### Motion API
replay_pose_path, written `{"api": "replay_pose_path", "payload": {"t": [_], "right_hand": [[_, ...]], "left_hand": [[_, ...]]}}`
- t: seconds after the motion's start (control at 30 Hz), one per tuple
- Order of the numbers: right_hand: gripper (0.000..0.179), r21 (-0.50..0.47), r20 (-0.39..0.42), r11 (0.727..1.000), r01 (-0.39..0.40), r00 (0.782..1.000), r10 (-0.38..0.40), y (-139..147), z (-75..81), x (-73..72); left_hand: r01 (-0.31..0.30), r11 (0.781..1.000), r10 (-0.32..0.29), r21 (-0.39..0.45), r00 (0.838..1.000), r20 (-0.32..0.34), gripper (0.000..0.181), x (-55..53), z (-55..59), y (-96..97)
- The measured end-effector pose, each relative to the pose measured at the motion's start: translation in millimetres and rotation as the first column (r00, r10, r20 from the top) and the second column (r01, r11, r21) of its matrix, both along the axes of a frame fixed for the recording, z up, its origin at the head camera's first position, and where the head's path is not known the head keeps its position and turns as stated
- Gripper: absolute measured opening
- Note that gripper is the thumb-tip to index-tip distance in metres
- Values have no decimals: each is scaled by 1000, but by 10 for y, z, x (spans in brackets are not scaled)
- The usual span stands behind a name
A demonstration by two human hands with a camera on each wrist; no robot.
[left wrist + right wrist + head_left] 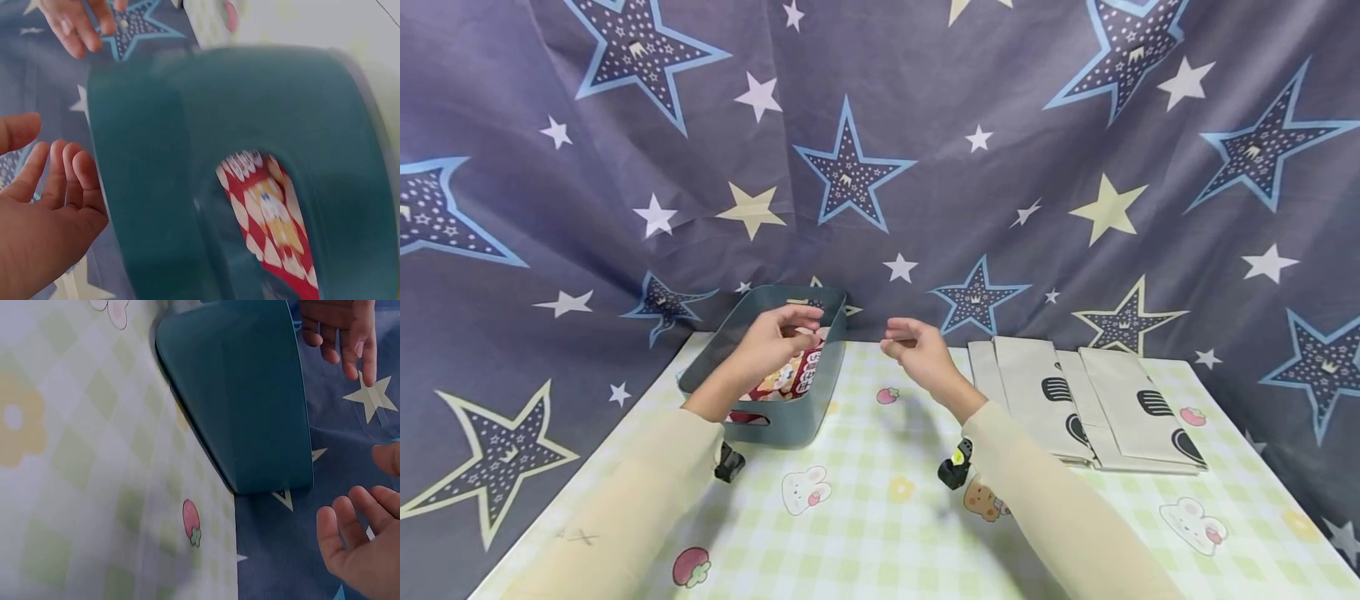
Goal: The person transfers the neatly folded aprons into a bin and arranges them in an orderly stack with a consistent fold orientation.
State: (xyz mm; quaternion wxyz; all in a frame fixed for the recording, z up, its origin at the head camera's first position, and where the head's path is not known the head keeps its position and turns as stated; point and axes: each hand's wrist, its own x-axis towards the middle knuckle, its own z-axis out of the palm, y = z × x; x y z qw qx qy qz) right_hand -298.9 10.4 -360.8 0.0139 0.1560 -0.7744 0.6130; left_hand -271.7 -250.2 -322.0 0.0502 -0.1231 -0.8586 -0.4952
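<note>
A dark teal plastic basket point(820, 408) with a handle slot stands at the back left of the table. Inside it lies a red and white printed snack packet point(786, 379), which also shows through the slot in the left wrist view. My left hand point(772, 340) hovers above the basket, its fingers loosely bent with nothing between them. To the right of the basket, my right hand point(922, 354) hangs over the table, fingers relaxed and holding nothing. Both palms face inward, apart from each other.
Folded cream cloth bags point(1026, 392) with black print lie at the right rear of the table. A green checked tablecloth point(865, 517) covers the table. Behind its far edge hangs a star-patterned curtain point(940, 192).
</note>
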Motion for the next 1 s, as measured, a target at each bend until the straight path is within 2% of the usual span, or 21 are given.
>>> {"api": "replay_pose_path", "payload": {"t": [0.27, 0.47, 0.8, 1.0], "right_hand": [[42, 22, -29, 999, 39, 999, -38, 228, -55, -15], [42, 47, -56, 997, 68, 996, -65, 425, -94, -31], [43, 73, -87, 990, 122, 989, -115, 754, -168, -51], [44, 84, -102, 983, 162, 983, -153, 944, -196, -72]], "left_hand": [[40, 999, -41, -9, 999, -29, 39, 26, -6, 265], [48, 999, -48, 24, 998, -31, 40, 42, -26, 422], [100, 987, -98, 122, 995, -19, 42, -37, -90, 659], [96, 987, -97, 132, 995, -3, 41, -69, -129, 801]]}}
